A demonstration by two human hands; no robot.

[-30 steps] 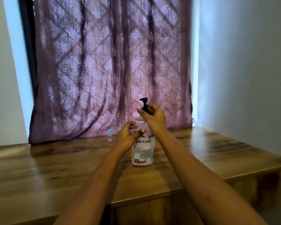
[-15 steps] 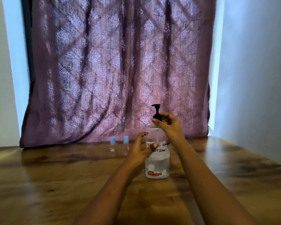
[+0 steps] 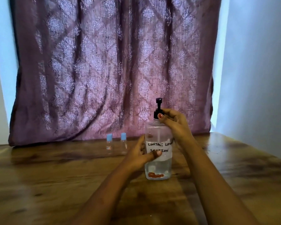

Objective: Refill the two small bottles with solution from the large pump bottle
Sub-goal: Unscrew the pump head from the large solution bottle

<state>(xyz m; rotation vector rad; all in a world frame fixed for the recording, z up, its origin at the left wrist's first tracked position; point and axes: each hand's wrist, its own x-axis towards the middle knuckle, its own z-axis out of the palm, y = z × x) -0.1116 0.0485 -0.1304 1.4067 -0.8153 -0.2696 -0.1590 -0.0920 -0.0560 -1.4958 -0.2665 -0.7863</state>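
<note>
Fingers of both hands curl on one bottle. On the wooden desk [image 3: 55,184], the left small clear blue-capped bottle [image 3: 109,144] stands just beside the right small clear blue-capped bottle [image 3: 123,143]. The left hand [image 3: 139,155] grips the upright large clear labelled pump bottle [image 3: 159,166], and the right hand [image 3: 175,124] pinches its black pump collar [image 3: 157,113].

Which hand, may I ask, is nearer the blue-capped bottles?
Left. The left hand grips the pump bottle right of the blue-capped bottles; the right hand pinches its collar, farther right.
</note>
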